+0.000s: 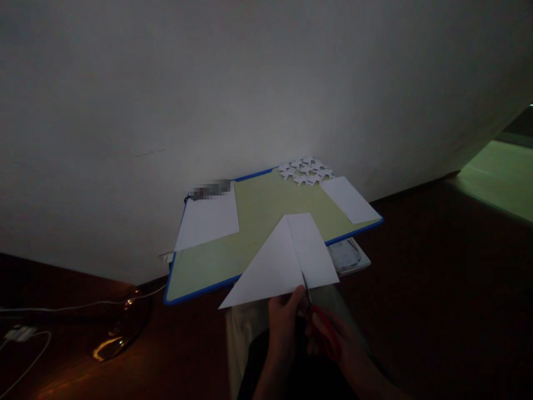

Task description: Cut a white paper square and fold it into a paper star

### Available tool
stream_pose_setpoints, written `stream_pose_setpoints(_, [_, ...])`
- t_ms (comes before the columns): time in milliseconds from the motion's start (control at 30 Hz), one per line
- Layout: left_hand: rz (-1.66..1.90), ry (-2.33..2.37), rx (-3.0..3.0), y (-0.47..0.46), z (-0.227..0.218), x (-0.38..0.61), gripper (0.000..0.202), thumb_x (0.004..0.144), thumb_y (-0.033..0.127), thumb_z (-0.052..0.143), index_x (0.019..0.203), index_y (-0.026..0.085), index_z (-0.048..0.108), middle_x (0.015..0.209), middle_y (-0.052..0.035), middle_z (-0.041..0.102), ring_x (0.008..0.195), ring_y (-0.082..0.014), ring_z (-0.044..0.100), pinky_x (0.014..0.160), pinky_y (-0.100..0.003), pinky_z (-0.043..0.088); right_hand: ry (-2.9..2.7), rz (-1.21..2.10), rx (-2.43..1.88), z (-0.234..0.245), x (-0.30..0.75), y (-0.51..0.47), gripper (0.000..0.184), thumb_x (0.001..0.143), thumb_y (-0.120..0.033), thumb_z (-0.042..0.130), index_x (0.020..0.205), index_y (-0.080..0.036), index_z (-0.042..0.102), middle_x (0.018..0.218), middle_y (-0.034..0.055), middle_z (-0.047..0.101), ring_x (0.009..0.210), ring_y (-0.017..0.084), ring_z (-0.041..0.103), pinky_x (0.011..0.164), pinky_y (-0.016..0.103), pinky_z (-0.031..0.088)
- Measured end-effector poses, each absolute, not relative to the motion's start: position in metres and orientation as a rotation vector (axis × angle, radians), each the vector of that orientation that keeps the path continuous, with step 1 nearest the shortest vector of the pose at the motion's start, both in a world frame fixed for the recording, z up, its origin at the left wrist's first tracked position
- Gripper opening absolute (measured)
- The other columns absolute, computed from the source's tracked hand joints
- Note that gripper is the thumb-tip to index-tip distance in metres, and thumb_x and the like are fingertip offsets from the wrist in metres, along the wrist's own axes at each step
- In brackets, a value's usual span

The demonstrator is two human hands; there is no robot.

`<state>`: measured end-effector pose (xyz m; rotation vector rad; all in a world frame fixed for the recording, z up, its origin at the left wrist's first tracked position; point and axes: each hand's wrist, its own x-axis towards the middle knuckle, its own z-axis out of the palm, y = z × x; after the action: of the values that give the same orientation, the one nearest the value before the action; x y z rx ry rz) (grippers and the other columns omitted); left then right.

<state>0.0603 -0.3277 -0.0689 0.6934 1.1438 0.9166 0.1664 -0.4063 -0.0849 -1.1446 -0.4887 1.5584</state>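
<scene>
A white folded sheet of paper [270,255] sits at the centre of the scene, a slanting triangular flap to the left of its lengthwise edge and a plain strip to the right; its far end overlaps a pale green, blue-rimmed board [208,276], and its near end juts toward the person. At six o'clock on the sheet, the left hand [283,314] pinches its near edge, thumb on top. At five o'clock, the right hand [345,336] is closed around red-handled scissors [332,338], whose dark blade lies along the line between flap and strip; how wide the blades stand is too dim to tell. The step in hand appears to be cutting the strip away from the flap, with most of that line still uncut. The next move seems to call for a firm left-hand hold and blades kept true to the folded edge. Farther out, at about one o'clock on the board's far edge, lies a cluster of small, pointed white paper pieces [307,171]. Another white sheet [352,201] lies at two o'clock, and a larger one [210,222] at ten, with a pixelated object [210,189] at its far edge. Beyond the board, a pale wall [266,83] rises at twelve o'clock, and a white cable [83,306] trails out toward eight to nine o'clock.
</scene>
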Motion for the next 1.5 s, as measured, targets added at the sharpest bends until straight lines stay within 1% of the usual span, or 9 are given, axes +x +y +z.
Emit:
stream_pose_setpoints(100, [0.911,1.150,0.685,-0.328,-0.067,0.061,0.049,0.068,0.057,0.087,0.062,0.013,0.067,0.049,-0.0043,0.059,0.038,-0.0125,0.052,0.038,-0.023,0.039,-0.486,1.559,-1.135,-0.087,0.166,-0.405,0.047,0.087,-0.062,0.074,0.091,-0.015,0.073,0.079,0.0031,0.071,0.061,0.014,0.067,0.059,0.028,0.050])
stream_pose_setpoints(233, [0.929,1.166,0.688,-0.327,-0.068,0.062,0.050,0.067,0.057,0.088,0.059,0.013,0.065,0.049,-0.0044,0.059,0.038,-0.0119,0.051,0.038,-0.023,0.038,-0.458,1.578,-1.113,-0.085,0.164,-0.403,0.050,0.081,-0.064,0.079,0.092,-0.015,0.073,0.077,0.0027,0.070,0.058,0.014,0.066,0.057,0.028,0.050])
stream_pose_setpoints(367, [0.943,1.185,0.710,-0.326,-0.070,0.062,0.049,0.067,0.057,0.088,0.058,0.014,0.065,0.048,-0.0036,0.058,0.038,-0.0112,0.050,0.038,-0.022,0.037,-0.449,1.572,-1.108,-0.084,0.163,-0.405,0.048,0.082,-0.062,0.079,0.092,-0.015,0.074,0.078,0.0035,0.071,0.060,0.015,0.068,0.058,0.028,0.050])
stream_pose_setpoints(500, [0.941,1.184,0.713,-0.327,-0.071,0.061,0.049,0.068,0.056,0.087,0.059,0.014,0.064,0.049,-0.0032,0.058,0.039,-0.0110,0.050,0.039,-0.022,0.037,-0.437,1.564,-1.108,-0.083,0.161,-0.406,0.051,0.078,-0.065,0.081,0.090,-0.015,0.073,0.076,0.0025,0.070,0.057,0.014,0.067,0.056,0.028,0.049])
stream_pose_setpoints(700, [0.957,1.189,0.737,-0.326,-0.067,0.061,0.048,0.068,0.055,0.087,0.057,0.014,0.063,0.051,-0.0032,0.058,0.042,-0.0115,0.051,0.041,-0.022,0.039,-0.455,1.553,-1.127,-0.077,0.160,-0.408,0.051,0.080,-0.064,0.079,0.091,-0.015,0.072,0.079,0.0034,0.071,0.061,0.015,0.068,0.060,0.029,0.051])
stream_pose_setpoints(867, [0.972,1.201,0.733,-0.327,-0.068,0.061,0.046,0.069,0.053,0.086,0.058,0.014,0.063,0.052,-0.0028,0.058,0.044,-0.0113,0.052,0.043,-0.022,0.040,-0.468,1.547,-1.128,-0.077,0.159,-0.407,0.051,0.080,-0.065,0.079,0.090,-0.015,0.072,0.078,0.0028,0.070,0.058,0.015,0.067,0.058,0.029,0.050])
stream_pose_setpoints(1033, [0.949,1.194,0.703,-0.328,-0.064,0.062,0.046,0.071,0.054,0.084,0.059,0.015,0.063,0.051,-0.0021,0.057,0.041,-0.0115,0.050,0.041,-0.023,0.038,-0.472,1.526,-1.175,-0.074,0.158,-0.407,0.055,0.077,-0.069,0.080,0.084,-0.015,0.071,0.073,0.0021,0.068,0.058,0.015,0.066,0.057,0.029,0.050])
stream_pose_setpoints(1200, [0.980,1.211,0.734,-0.327,-0.057,0.062,0.044,0.069,0.050,0.086,0.057,0.014,0.064,0.053,-0.0029,0.058,0.047,-0.0115,0.051,0.045,-0.022,0.039,-0.483,1.515,-1.193,-0.069,0.156,-0.406,0.060,0.070,-0.073,0.081,0.083,-0.015,0.070,0.070,0.0016,0.066,0.054,0.015,0.063,0.055,0.029,0.048])
stream_pose_setpoints(1500, [0.986,1.212,0.740,-0.326,-0.057,0.062,0.045,0.067,0.049,0.086,0.054,0.015,0.062,0.052,-0.0009,0.056,0.048,-0.0108,0.049,0.049,-0.023,0.039,-0.521,1.524,-1.259,-0.059,0.158,-0.408,0.067,0.068,-0.079,0.078,0.087,-0.016,0.068,0.073,0.0026,0.065,0.058,0.016,0.062,0.058,0.030,0.048])
